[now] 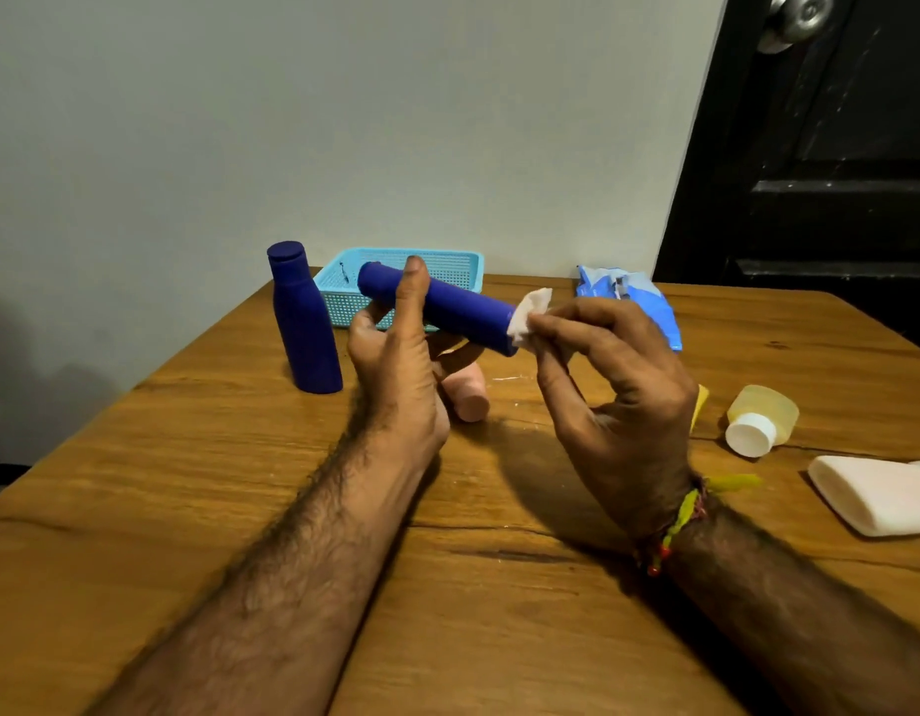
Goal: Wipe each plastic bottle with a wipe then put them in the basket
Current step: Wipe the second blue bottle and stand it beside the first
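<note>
On the brown wooden surface (pixel 499 586) the wiping step is in hand. The right hand (pixel 618 405) pinches a small crumpled white wipe (pixel 531 315) against the base end of a dark blue cylindrical plastic bottle (pixel 447 307), which the left hand (pixel 396 364) holds level in the air, thumb over the top and its grip curled around the body. The bottle hangs just in front of the light blue perforated plastic basket (pixel 447 266). A second dark blue plastic bottle (pixel 304 323) stands upright left of the basket, apparently unwiped. Judging from this, the next move calls for drawing the wipe along the barrel, then lowering the bottle into the basket beyond.
</note>
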